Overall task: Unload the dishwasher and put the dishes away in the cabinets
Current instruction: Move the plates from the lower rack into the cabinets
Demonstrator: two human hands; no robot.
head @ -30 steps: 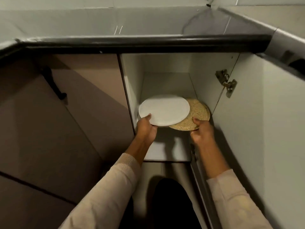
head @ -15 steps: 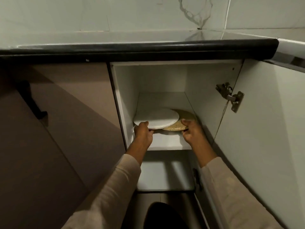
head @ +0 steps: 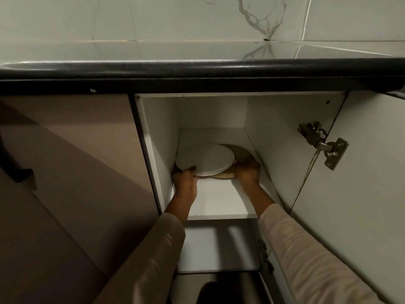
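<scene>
Your left hand grips the near left edge of the white plate, and your right hand holds the tan plate beneath it at the right (speckled, mostly covered). Both plates sit at the centre of the frame on the upper shelf of the open cabinet, whose door swings right. The dark surface runs across above.

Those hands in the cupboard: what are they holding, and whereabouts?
The left hand grips the near left rim of the white plate. The right hand holds the near right edge of the tan speckled plate lying under it.
</scene>
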